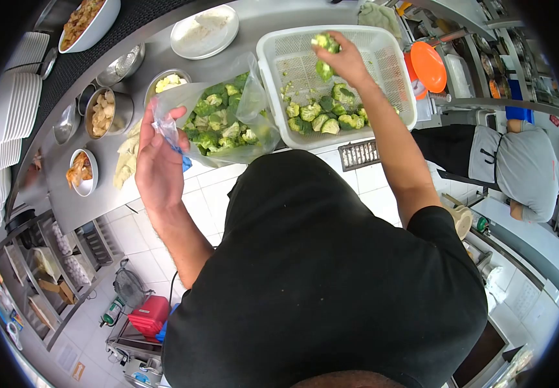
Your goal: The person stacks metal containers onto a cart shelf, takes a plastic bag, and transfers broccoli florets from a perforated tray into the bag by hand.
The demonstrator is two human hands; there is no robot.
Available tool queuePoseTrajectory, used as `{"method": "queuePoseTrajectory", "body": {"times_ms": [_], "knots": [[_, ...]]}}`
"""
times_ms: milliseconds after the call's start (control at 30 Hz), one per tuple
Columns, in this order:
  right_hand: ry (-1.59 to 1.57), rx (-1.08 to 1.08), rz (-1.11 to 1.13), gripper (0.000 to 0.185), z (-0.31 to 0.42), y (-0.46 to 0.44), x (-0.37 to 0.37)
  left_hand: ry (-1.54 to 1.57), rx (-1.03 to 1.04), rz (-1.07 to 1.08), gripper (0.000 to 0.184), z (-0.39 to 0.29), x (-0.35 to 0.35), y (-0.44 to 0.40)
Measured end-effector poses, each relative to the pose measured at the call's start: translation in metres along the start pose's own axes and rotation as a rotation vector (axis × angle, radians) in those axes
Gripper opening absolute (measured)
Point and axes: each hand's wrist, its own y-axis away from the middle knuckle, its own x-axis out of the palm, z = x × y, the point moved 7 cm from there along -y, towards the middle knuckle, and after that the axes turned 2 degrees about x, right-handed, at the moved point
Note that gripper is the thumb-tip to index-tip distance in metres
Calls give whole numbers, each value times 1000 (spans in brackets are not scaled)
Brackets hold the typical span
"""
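My left hand [163,158] has its thumb and fingers closed on the edge of a clear plastic bag [253,113]. Broccoli pieces [218,123] fill much of the bag, which lies on the metal counter. Over the far part of a white perforated basket [265,71], my right hand [344,59] grips broccoli [326,44], with a green piece just below the fingers. More broccoli florets [331,113] lie along the basket's near side.
Left of the bag stand a bowl of pale yellow pieces [168,83], a metal pot [121,113], and a small white bowl of food [83,173]. White plates [205,32] rest behind. A person [519,161] is at the right. An orange bowl [428,68] sits beyond the basket.
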Motion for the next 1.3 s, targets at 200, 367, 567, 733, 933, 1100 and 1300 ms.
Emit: {"method": "queuePoseTrajectory", "body": {"times_ms": [200, 367, 567, 733, 933, 1100, 1300], "knots": [[-194, -252, 161, 72, 142, 37, 58, -24, 0, 4, 74, 2, 3, -4], [107, -310, 437, 74, 178, 107, 177, -38, -3, 13, 73, 3, 1, -5], [207, -509, 352, 78, 181, 108, 195, 6, 36, -26, 75, 1, -11, 1], [7, -263, 391, 47, 160, 75, 122, 36, 49, -23, 76, -4, -9, 0], [651, -2, 284, 88, 0, 52, 14, 34, 33, -9, 77, -4, -11, -2], [781, 223, 582, 132, -45, 100, -3, 19, 36, 5, 79, -3, -8, -6], [994, 189, 628, 119, -5, 117, 23, -16, 12, 52, 79, 1, 1, -12]]}}
